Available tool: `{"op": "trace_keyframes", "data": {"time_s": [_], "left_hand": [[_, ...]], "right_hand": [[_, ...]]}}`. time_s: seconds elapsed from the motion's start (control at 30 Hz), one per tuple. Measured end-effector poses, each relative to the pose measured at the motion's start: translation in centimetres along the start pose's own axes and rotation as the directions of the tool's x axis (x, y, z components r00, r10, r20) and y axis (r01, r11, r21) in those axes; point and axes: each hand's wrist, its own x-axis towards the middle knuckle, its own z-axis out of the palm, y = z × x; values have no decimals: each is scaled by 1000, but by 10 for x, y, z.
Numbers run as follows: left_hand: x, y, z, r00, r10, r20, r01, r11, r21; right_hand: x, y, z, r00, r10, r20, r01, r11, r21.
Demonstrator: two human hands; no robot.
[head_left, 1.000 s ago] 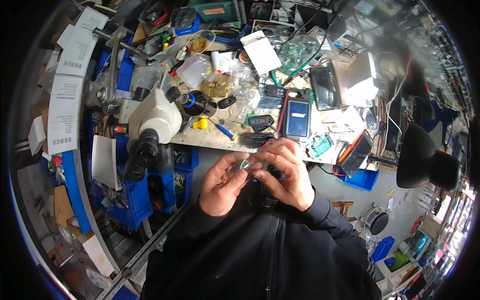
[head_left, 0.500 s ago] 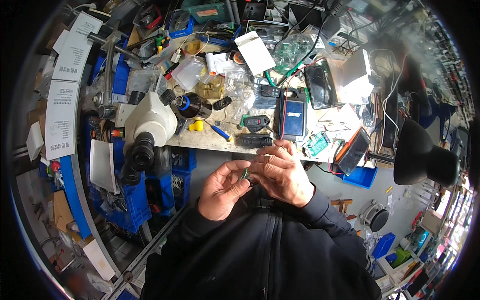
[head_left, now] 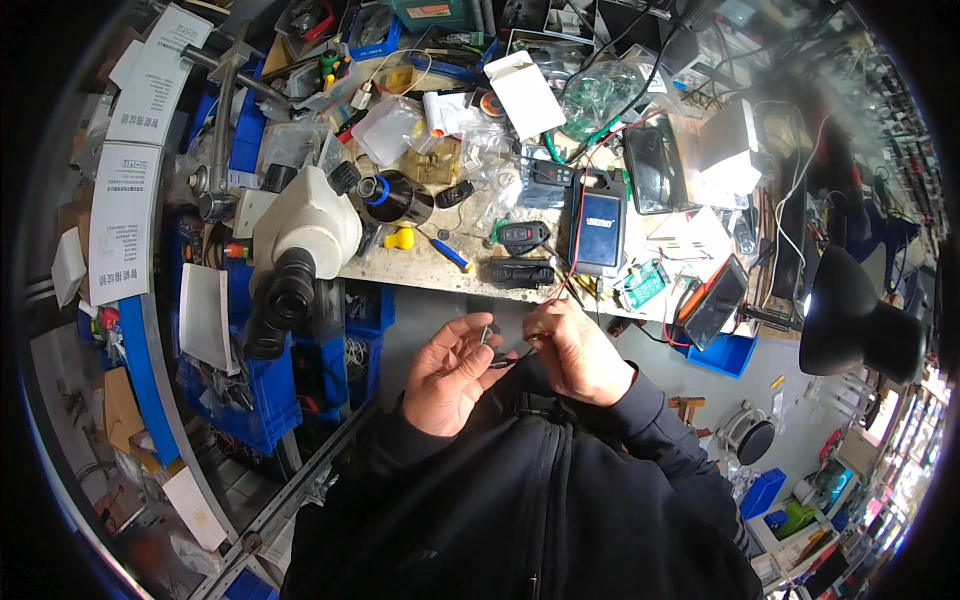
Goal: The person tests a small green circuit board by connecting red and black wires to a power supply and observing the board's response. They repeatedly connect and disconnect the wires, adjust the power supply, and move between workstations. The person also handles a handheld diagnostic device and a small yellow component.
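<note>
Over my lap, just off the bench's near edge, my left hand [head_left: 447, 380] pinches a small thin circuit board [head_left: 486, 336], turned edge-on, between thumb and fingers. A small black piece [head_left: 505, 360] pokes out below it toward the other hand; whether the left fingers grip that too is unclear. My right hand [head_left: 580, 358] is closed a little to the right, thumb against curled fingers, on something small and dark that I cannot make out. On the bench beyond lie a car key fob [head_left: 524, 236] and a black fob-like case [head_left: 520, 272].
A microscope [head_left: 318, 225] stands left, beside a dark bottle [head_left: 404, 199]. A blue-handled screwdriver [head_left: 450, 254], a device with a blue screen [head_left: 600, 228] and a green circuit board [head_left: 642, 284] lie on the bench [head_left: 400, 272]. A black lamp [head_left: 850, 320] juts in at right.
My right hand has drawn away from the left, opening a gap between them, and its fingers have curled in. The thin board stays in my left hand. The view has shifted slightly.
</note>
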Motion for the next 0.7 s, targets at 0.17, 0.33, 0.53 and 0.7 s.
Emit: {"op": "trace_keyframes", "data": {"time_s": [0.17,0.33,0.53,0.7], "left_hand": [[0,-6,-4,1000,-17,-14,17,999,-39],[-1,-8,-6,999,-8,-49,7,999,-32],[1,-8,-11,999,-25,-29,23,998,-64],[2,-8,-14,997,-47,-57,41,995,-91]], "right_hand": [[1,1,3,987,-83,140,102,985,-138],[2,2,6,978,-185,99,203,954,-222],[2,2,11,975,-186,119,209,951,-230],[0,4,14,973,-206,104,227,934,-275]]}}
